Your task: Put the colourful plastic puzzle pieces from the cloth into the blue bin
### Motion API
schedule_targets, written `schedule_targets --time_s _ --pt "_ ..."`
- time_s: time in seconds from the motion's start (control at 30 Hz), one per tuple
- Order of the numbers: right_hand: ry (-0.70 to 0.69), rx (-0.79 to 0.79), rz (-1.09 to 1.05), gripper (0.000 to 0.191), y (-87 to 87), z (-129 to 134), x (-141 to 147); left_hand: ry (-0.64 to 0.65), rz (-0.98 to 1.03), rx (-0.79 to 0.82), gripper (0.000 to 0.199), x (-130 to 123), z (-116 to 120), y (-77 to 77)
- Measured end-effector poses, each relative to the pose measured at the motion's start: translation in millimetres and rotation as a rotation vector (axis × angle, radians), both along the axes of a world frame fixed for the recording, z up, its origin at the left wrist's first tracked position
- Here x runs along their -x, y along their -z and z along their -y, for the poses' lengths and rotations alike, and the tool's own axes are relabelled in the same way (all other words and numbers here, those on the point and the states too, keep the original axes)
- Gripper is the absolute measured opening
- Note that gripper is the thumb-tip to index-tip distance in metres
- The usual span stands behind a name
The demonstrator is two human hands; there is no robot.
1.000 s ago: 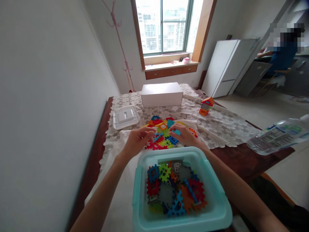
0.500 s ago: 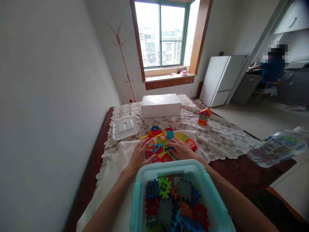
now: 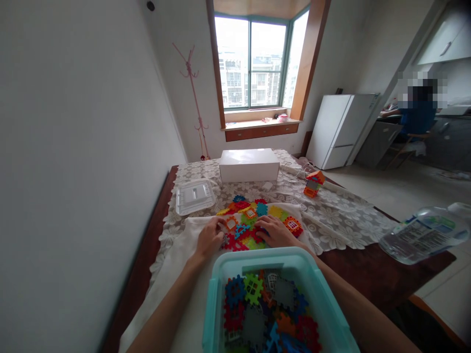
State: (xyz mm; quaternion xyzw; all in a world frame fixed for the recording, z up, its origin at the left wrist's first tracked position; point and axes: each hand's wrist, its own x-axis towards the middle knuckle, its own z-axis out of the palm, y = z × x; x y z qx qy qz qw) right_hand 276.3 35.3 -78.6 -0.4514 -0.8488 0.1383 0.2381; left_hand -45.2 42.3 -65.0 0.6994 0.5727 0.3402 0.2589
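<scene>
Centre frame, left hand and right hand curl at flat, notched, multicoloured plastic pieces, pinching or not I can't tell, on smooth white cloth, green-framed glass window top centre, boxy white refrigerator upper right.

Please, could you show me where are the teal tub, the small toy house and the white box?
Teal tub (image 3: pixel 259 256): head view, on its far rim.
Toy house (image 3: pixel 313 185): head view, on its grey middle part.
White box (image 3: pixel 249 173): head view, on its front side.

Turquoise tub — near end cropped at bottom | plastic pieces part-hidden beneath right fingers | seated person — head pixelated
</scene>
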Motion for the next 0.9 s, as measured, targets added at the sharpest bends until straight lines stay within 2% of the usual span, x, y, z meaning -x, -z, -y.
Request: schedule_targets --time_s 0.13,0.23,0.3,0.4,0.5,0.63,0.8,0.9 --pt "0.026 -0.016 -0.01 0.03 -2.7 3.7 0.1 0.267 0.086 0.124 0.047 16.8 -8.7 -5.5" --pt "-0.037 0.036 0.02 0.06 -4.1 7.1 2.1 0.389 0.123 0.146 0.041 23.8 -9.0 -10.3" --pt "-0.084 0.065 0.049 0.064 -4.1 7.6 3.8 0.397 0.064 0.082 0.036 22.1 -5.6 -11.7" --pt "-0.123 0.07 0.033 0.051 -2.4 6.0 5.3 0.322 -0.054 -0.011 0.034 14.9 1.2 -11.8" --pt "-0.105 0.052 -0.023 0.048 0.7 4.1 5.9 0.272 -0.119 -0.046 0.03 9.4 6.6 -13.2" --pt "-0.091 -0.005 -0.069 0.043 2.2 4.9 9.4 0.32 -0.164 -0.062 0.036 8.2 11.3 -20.3" --pt "-0.254 0.04 -0.029 0.041 -1.0 8.0 18.4 0.428 -0.137 0.005 0.043 11.8 14.1 -28.1" --pt "-0.296 0.075 0.023 0.044 -0.6 6.0 21.1 0.393 -0.151 0.016 0.045 12.7 12.4 -25.2"
